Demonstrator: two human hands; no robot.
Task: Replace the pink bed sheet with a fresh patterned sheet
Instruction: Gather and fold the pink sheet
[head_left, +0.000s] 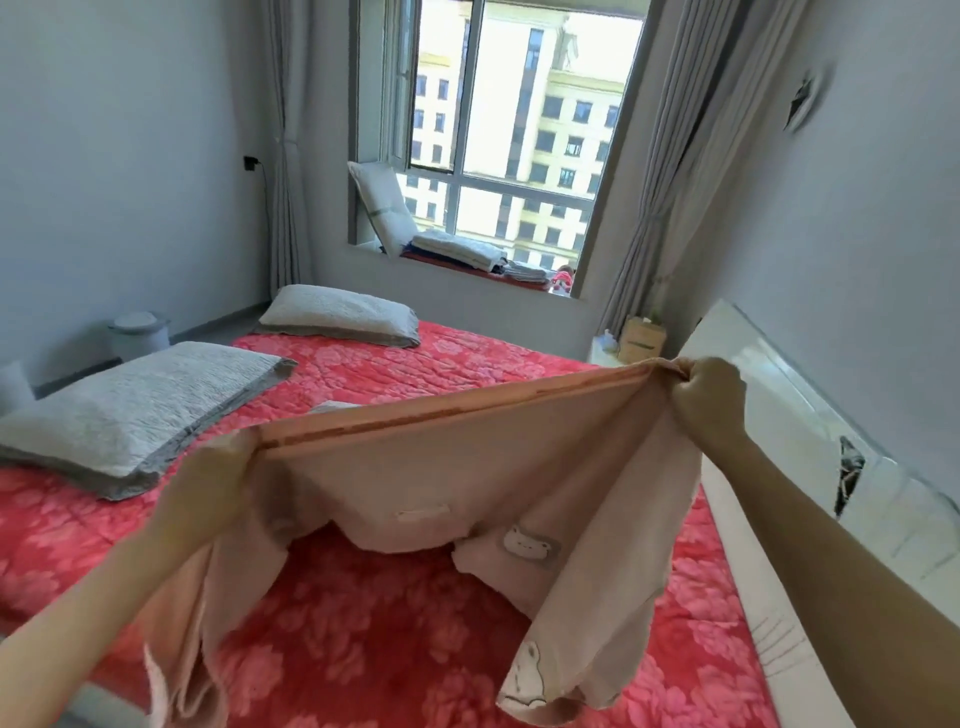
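A pale pink sheet (447, 478) with small cartoon animal prints hangs folded between my two hands above the bed. My left hand (208, 488) grips its top edge at the left. At the right end of that edge, my right hand (709, 397) holds the bunched corner in a fist, near the headboard. The edge is pulled taut between them and the rest droops toward the bed. Below lies a red quilted cover with pink flowers (363, 639) spread over the mattress.
Two grey-white pillows (135, 410) (340, 314) lie at the bed's left side. A white glossy headboard (810, 431) runs along the right wall. The window sill holds a cushion (382, 205) and folded linens (460, 249). A small bin (139, 332) stands by the left wall.
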